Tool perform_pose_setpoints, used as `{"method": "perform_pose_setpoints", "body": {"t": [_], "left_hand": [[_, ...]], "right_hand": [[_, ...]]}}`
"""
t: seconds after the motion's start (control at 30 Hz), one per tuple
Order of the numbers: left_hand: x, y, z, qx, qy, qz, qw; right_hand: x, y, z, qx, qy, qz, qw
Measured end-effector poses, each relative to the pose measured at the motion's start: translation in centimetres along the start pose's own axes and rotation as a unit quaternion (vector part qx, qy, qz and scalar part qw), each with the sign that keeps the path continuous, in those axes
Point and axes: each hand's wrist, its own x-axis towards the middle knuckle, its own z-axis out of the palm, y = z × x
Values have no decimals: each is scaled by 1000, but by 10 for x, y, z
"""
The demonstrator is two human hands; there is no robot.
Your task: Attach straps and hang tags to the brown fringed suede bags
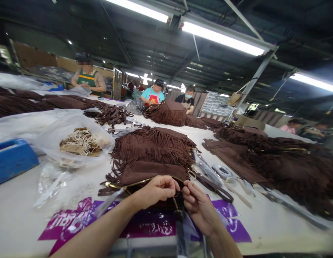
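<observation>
A dark brown fringed bag [155, 172] lies in front of me, its gold zip [112, 185] undone along the near opening. My left hand [159, 191] is over that opening with thumb and fingers pinched together; what sits between them is too small to make out. Closed at the right end of the opening, my right hand [197, 204] has its fingertips on the bag's edge. Between my hands a thin gold metal piece leads down to a dark strap [179, 229] in clear plastic. Purple printed plastic [152, 225] is spread under the bag.
A blue tape dispenser [14, 159] and a clear bag of tags with cords [82, 143] stand left. More fringed bags [287, 161] are heaped right, near a looped brown strap [214, 186]. Co-workers [88, 77] stand across the table.
</observation>
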Motion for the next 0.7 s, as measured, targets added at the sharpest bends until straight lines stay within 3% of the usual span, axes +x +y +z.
{"method": "perform_pose_setpoints", "body": {"t": [0.07, 0.27, 0.43, 0.7], "left_hand": [[0, 1, 2, -32, -4, -29, 999], [-3, 4, 2, 6, -11, -78, 997], [-2, 0, 3, -74, -32, -94, 992], [2, -11, 5, -102, -3, -78, 992]], "right_hand": [[5, -1, 3, 15, 5, -18, 1000], [7, 3, 24, 2, -9, -74, 997], [12, 6, 35, -31, -23, -104, 994], [3, 3, 16, 2, -8, -115, 993]]}}
